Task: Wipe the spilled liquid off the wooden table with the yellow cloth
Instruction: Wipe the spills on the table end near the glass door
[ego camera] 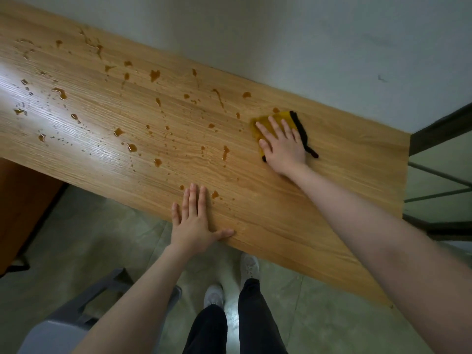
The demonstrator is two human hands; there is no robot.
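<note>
A long wooden table (pixel 293 208) runs from upper left to lower right. Brown spilled liquid (pixel 131 147) lies on it in several drops and small puddles, mostly across the left and middle. The yellow cloth (pixel 283 116) with a black edge lies flat on the table toward the right, near the wall. My right hand (pixel 282 144) presses flat on the cloth, fingers spread, and covers most of it. My left hand (pixel 195 221) rests flat on the table's near edge, fingers apart, holding nothing. Small drops sit just beyond its fingertips.
A pale wall (pixel 306 42) runs along the table's far side. A grey chair (pixel 84 315) stands at the lower left by my legs. A dark metal frame (pixel 439 175) is off the table's right end. A brown cabinet (pixel 23 205) is at the left.
</note>
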